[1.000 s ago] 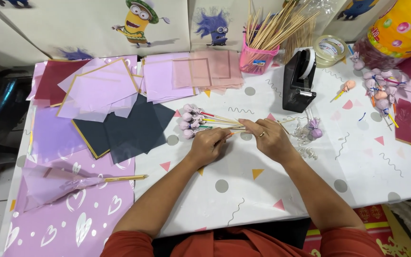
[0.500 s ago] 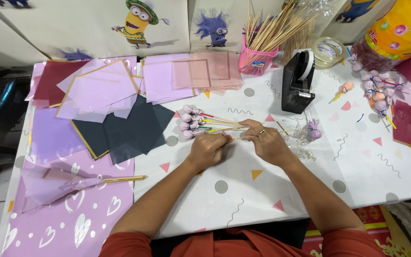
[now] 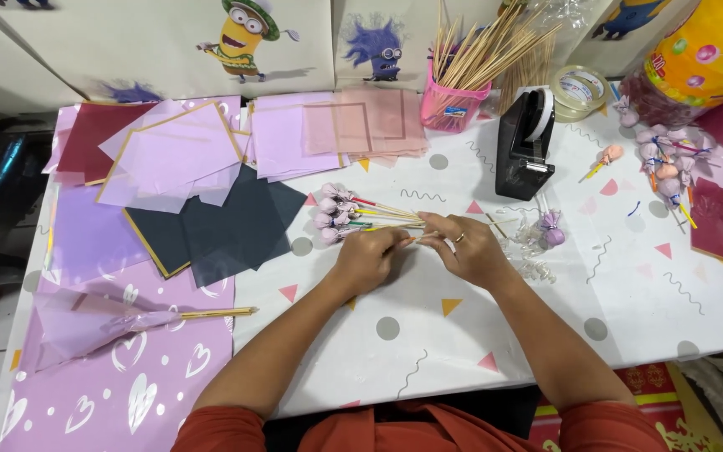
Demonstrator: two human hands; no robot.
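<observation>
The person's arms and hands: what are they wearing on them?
Both forearms are bare. Short rust-orange sleeves end above the elbows, at the bottom of the picture. The right hand wears a thin ring on one finger. The left hand shows no ring, glove or watch.

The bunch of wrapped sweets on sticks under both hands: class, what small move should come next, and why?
Probably wrap tape round the stems. Both the left hand and right hand pinch the bunch of wrapped sweets on sticks where the stems meet, and the black tape dispenser stands just beyond the right hand.
</observation>
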